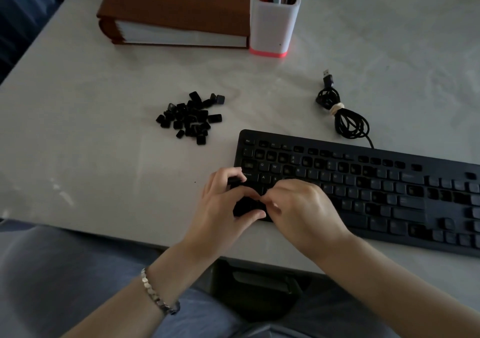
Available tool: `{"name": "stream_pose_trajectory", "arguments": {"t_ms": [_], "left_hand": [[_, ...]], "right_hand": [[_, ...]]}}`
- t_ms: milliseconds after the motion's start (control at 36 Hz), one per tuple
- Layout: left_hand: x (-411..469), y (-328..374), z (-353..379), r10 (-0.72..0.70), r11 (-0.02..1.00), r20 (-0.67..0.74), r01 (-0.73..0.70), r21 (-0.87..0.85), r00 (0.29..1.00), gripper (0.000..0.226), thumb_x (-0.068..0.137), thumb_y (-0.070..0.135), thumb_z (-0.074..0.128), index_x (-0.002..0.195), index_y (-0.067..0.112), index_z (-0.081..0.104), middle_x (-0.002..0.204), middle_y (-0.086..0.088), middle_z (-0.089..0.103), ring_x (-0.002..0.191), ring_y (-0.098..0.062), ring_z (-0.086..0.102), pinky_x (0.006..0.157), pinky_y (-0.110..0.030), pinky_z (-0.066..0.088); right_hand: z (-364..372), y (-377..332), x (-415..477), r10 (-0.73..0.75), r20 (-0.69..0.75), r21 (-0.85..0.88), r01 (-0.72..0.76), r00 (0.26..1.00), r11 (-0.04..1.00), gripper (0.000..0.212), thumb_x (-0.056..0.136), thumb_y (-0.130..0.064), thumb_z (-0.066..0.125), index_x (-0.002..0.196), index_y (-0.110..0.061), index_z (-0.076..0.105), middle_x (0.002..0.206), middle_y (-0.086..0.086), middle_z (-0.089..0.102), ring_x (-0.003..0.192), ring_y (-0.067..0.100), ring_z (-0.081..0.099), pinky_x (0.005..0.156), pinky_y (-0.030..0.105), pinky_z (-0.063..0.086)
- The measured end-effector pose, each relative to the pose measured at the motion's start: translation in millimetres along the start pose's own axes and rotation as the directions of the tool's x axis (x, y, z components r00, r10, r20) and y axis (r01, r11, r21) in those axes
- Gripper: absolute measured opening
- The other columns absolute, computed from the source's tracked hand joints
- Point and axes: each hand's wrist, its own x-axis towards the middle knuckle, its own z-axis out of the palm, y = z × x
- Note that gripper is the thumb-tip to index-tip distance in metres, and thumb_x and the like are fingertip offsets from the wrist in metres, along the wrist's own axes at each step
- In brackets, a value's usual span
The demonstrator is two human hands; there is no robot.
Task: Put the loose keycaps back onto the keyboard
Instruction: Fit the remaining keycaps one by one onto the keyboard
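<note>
On the pale marbled tabletop [104, 168], your left hand [223, 205] curls fingers and thumb round the left end of the black plastic keyboard [389, 194]; your right hand [298, 207] bunches its fingertips over the lower-left keys, and whether it pinches a cap cannot be told. The heap of loose black keycaps [189, 117] lies apart, beyond the keyboard's far-left corner.

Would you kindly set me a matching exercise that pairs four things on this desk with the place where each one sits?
Things:
1 loose keycaps
2 pen holder
3 bundled cable
4 brown binder

Places:
A lying flat at the far left
B heaped to the left of the keyboard
C just past the keyboard's far edge
D standing upright at the binder's right end

Pairs: 1-B; 2-D; 3-C; 4-A
</note>
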Motion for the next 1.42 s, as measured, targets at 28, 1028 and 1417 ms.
{"name": "stream_pose_trajectory", "arguments": {"t_ms": [28,1028,1417], "left_hand": [[0,0,0,0.008,1.0,-0.004,-0.008,0.002,1.0,0.03,0.069,0.047,0.06,0.081,0.021,0.069,0.111,0.01,0.038,0.112,-0.01,0.04,0.091,-0.03,0.034],[7,13,-7,0.021,0.979,0.077,-0.036,0.199,0.997,0.028,0.059,0.024,0.085,0.078,0.014,0.067,0.106,-0.011,0.057,0.106,-0.017,0.041,0.086,-0.036,0.032],[33,40,-31,-0.223,0.912,0.128,0.253,-0.323,0.966,0.023,0.077,0.014,0.074,0.073,0.031,0.06,0.087,0.007,0.055,0.07,0.001,0.05,0.065,-0.008,0.037]], "right_hand": [[-1,0,1,-0.005,0.0,0.009,0.005,1.0,1.0,0.01,0.064,-0.001,0.059,0.06,-0.007,0.067,0.054,0.003,0.055,0.045,0.02,0.053,0.037,0.029,0.046],[-38,6,63,0.471,0.637,0.113,-0.678,0.61,0.726,0.01,0.077,-0.003,0.069,0.078,-0.012,0.072,0.058,0.002,0.068,0.058,0.012,0.068,0.063,0.019,0.055],[-47,13,12,0.493,0.557,0.682,-0.707,0.668,0.188,0.034,0.088,0.011,0.042,0.078,-0.007,0.068,0.072,0.006,0.073,0.077,0.012,0.071,0.059,0.014,0.053]]}}
